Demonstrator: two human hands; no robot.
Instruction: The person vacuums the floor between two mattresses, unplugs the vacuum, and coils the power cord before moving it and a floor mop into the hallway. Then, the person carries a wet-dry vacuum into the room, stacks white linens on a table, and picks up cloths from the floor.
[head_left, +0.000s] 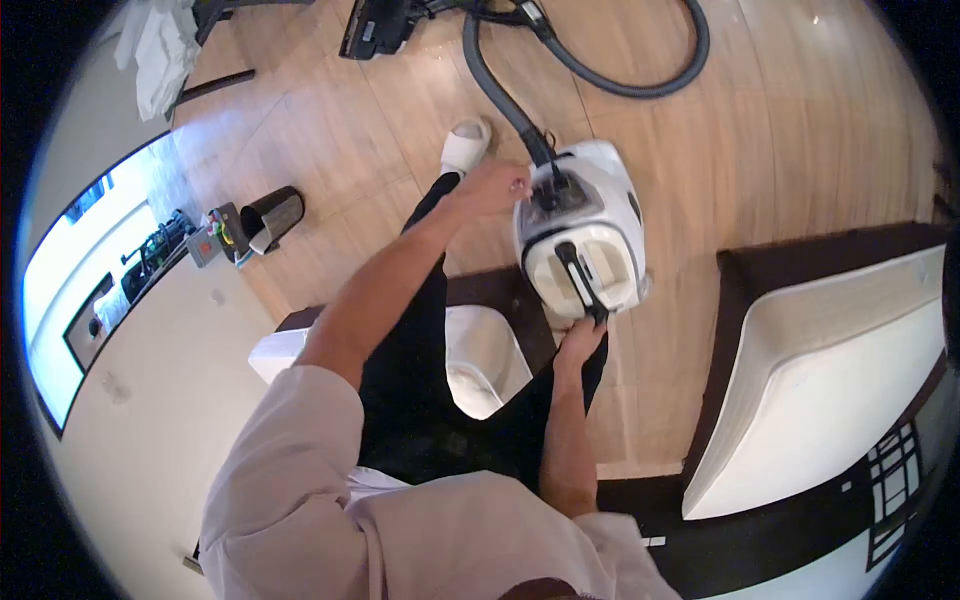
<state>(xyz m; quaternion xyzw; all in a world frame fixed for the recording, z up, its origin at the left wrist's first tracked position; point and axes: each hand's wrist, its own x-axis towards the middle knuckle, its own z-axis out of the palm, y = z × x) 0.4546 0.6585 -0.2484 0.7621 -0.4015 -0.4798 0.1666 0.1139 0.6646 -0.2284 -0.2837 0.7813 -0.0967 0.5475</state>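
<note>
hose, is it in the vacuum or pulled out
In, it seems: the hose runs right up to the vacuum, with no gap showing where they meet.

The single view comes from a camera on the person's head, facing forward and steeply down. Its wide, round-edged lens takes in the shirt (pixel 440 530) close below, the vacuum cleaner (pixel 590 225) farther out, and the floor (pixel 690 170) beyond.

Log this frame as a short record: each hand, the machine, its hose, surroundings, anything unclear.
Left hand: beside the hose end of the vacuum cleaner
Right hand: at the near end of the black handle
Hose: gray, looping over the floor
Nearby: dark bin, white mattress
Unclear: how firmly either hand grips
</note>
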